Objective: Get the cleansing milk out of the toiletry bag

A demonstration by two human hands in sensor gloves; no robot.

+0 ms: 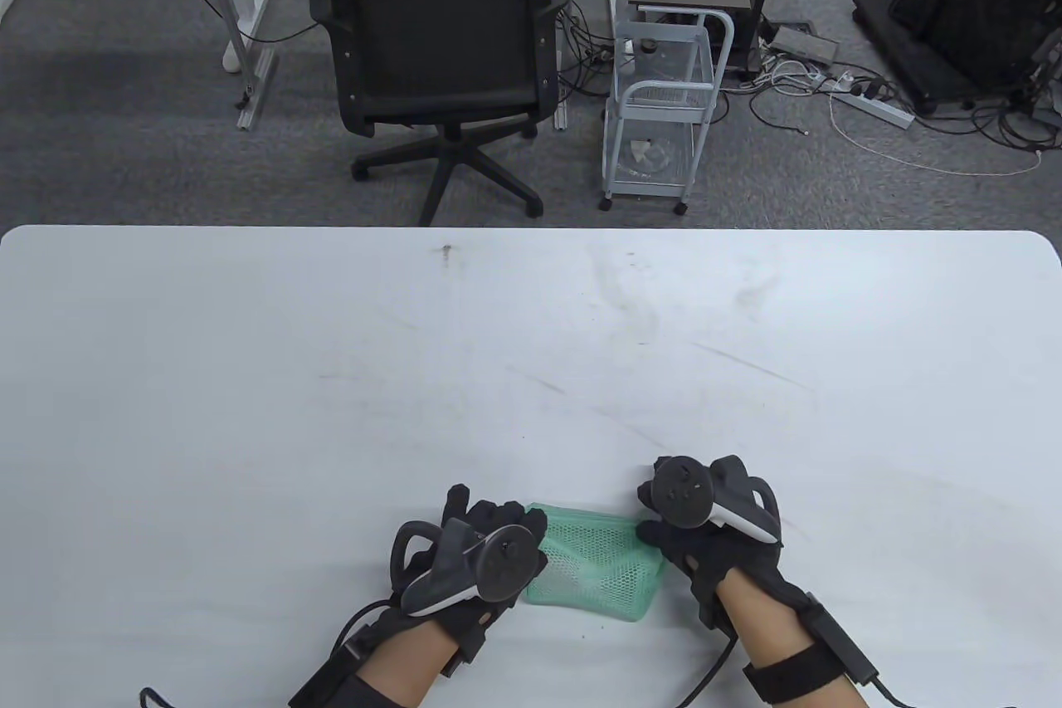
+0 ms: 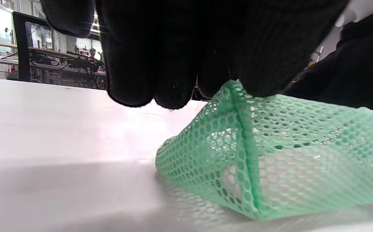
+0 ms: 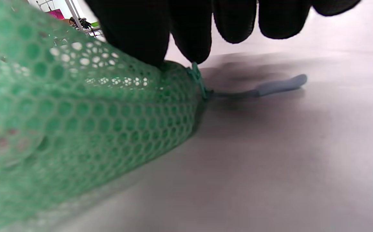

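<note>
A green mesh toiletry bag [image 1: 601,567] lies on the white table [image 1: 531,343] near its front edge, between my hands. My left hand [image 1: 489,529] pinches the bag's top left corner [image 2: 234,93] and lifts it a little. My right hand [image 1: 655,521] holds the bag's right end at the zipper; in the right wrist view the fingers [image 3: 147,35] press on the mesh [image 3: 77,112] beside the grey zipper pull [image 3: 270,86], which lies on the table. A pale shape shows through the mesh [image 2: 234,180]; I cannot tell what it is.
A black office chair [image 1: 440,52] and a white wire trolley [image 1: 660,106] stand on the floor beyond the table's far edge. Cables and a power strip [image 1: 863,106] lie on the carpet at the back right.
</note>
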